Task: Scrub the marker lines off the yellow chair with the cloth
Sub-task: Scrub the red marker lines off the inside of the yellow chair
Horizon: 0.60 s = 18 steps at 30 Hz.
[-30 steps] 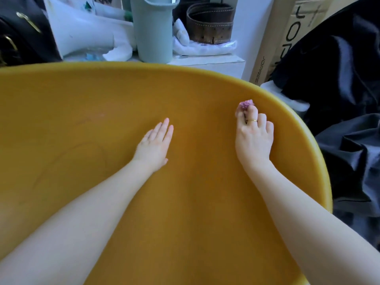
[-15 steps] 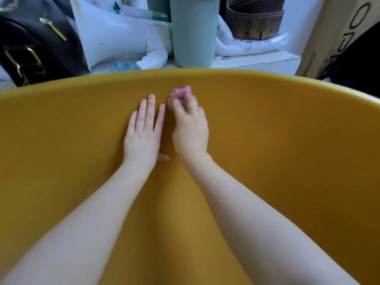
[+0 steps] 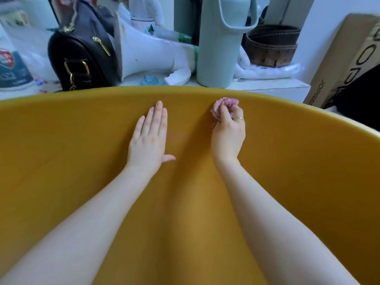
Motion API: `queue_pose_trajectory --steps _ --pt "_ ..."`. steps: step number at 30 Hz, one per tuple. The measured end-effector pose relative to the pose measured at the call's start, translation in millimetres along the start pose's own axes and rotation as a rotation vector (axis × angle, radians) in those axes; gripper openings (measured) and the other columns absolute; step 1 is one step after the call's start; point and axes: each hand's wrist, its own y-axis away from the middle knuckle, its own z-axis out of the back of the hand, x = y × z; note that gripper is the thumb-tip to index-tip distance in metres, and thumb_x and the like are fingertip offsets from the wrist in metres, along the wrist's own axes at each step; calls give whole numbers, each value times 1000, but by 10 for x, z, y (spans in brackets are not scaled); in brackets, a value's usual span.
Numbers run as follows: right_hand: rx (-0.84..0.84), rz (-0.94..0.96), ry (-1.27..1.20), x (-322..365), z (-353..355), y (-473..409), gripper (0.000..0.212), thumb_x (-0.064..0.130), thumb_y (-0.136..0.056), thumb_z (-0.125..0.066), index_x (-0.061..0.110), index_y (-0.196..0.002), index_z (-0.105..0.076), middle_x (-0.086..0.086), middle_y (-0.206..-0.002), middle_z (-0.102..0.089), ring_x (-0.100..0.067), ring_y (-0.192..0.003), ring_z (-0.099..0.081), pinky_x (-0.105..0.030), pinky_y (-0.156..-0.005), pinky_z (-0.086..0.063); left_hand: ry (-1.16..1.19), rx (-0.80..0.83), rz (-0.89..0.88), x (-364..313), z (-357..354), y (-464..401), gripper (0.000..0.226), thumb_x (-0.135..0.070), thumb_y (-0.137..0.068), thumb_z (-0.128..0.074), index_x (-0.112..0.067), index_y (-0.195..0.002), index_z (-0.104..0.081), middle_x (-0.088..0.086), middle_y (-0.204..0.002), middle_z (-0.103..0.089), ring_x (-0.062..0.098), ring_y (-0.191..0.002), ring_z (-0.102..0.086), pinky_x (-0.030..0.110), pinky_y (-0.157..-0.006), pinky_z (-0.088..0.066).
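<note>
So my left hand (image 3: 148,140) is flat on the inside of the yellow chair (image 3: 61,161), fingers straight and together, thumb poking out to the side, palm down on the surface and not holding anything. My right hand (image 3: 229,133) has the pink cloth (image 3: 223,105) bunched up in it, fingers curled round it, with the wad sticking out past my fingertips and pressed against the chair just under the top rim. There's a gold ring (image 3: 238,118) on that hand. The two hands sit near each other with a strip of bare yellow between them.

Honestly I can barely make out any marker lines from here; there's maybe a faint smudge off to the left on the shell, but it's too soft to be sure.

Behind the rim it's a cluttered white table (image 3: 267,87): a black handbag (image 3: 82,50) with gold hardware on the left, a white megaphone (image 3: 148,52) lying on its side next to it, a tall pale green jug (image 3: 221,44) with a handle right behind the rim, a coiled brown leather belt (image 3: 271,46) resting on some white plastic, and a cardboard box (image 3: 345,62) leaning at the far right.
</note>
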Motion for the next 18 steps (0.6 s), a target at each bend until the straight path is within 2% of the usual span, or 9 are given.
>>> queue_pose_trajectory --steps 3,7,10,12,13,15,17,18 --pt "28 23 32 347 -312 241 38 -8 -74 -54 10 -105 -68 -14 -114 -62 -33 -71 -56 -24 -56 -33 16 -65 67 333 25 181 129 -54 -64 -73 0 -145 12 17 -155 13 29 -145 3 34 -112 6" --pt "151 83 -20 809 -607 581 38 -2 -75 -57 15 -107 -67 -8 -119 -61 -30 -71 -57 -24 -50 -35 -60 -28 124 651 -102 406 133 -50 -53 -81 2 -146 -2 20 -155 0 33 -144 -7 38 -114 -4" --pt "172 353 56 990 -696 750 38 6 -73 -49 16 -103 -70 -8 -110 -66 -27 -63 -55 -21 -43 -38 -98 49 136 786 -209 478 134 -51 -55 -80 1 -147 3 19 -155 6 31 -145 -2 38 -116 -4" --pt "286 455 135 886 -625 648 37 6 -76 -51 19 -107 -68 -8 -110 -64 -28 -70 -55 -24 -45 -39 -116 100 141 840 -244 479 136 -54 -57 -78 0 -146 10 17 -155 13 28 -145 3 37 -116 -1" --pt "311 443 152 768 -554 544 36 6 -79 -56 20 -110 -67 -7 -111 -63 -28 -76 -54 -27 -50 -41 -123 123 138 857 -260 473 138 -56 -57 -76 0 -145 13 16 -154 17 28 -145 7 36 -116 1" --pt "111 399 191 482 -406 251 30 10 -80 -65 23 -107 -68 -4 -105 -65 -26 -71 -54 -27 -52 -43 -128 156 131 867 -283 452 140 -62 -59 -72 0 -143 22 17 -152 25 28 -143 14 35 -115 5" --pt "-114 471 270 210 -309 8 23 12 -80 -69 23 -100 -72 -3 -96 -68 -25 -57 -51 -25 -49 -42 -139 170 128 868 -302 443 142 -67 -59 -68 0 -140 27 17 -150 29 29 -142 18 35 -114 8" --pt "-165 491 304 136 -308 -38 21 13 -80 -67 23 -98 -72 -2 -95 -69 -25 -56 -51 -24 -51 -39 -134 167 128 874 -323 439 142 -68 -59 -67 0 -139 29 17 -150 30 29 -142 19 35 -113 10"
